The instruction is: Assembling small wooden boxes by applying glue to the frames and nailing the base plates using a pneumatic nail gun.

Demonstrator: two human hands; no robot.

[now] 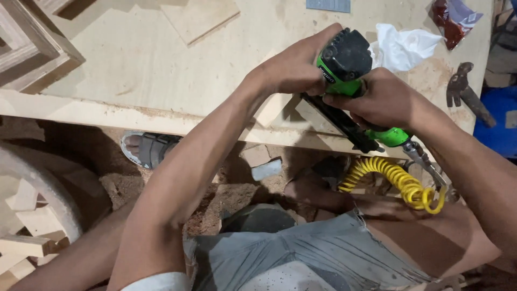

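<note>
Going from the left, a stack of framed wooden pieces (24,43) sits at the bench's far corner and a loose plywood offcut (199,19) lies flat further along the bench (134,64). My left hand (293,67) is closed over the black cap of the green nail gun (344,70), pressing it down. Its nose sits on a small pale wood block (272,108) at the bench's near edge. My right hand (377,102) is clamped round the handle, and the yellow coiled air hose (404,183) hangs from its end over my lap. I judge the fastening is midway: the block is placed and the tool set on it, but I cannot tell whether any nail is in. A hammer (466,91) lies untouched at the right.
</note>
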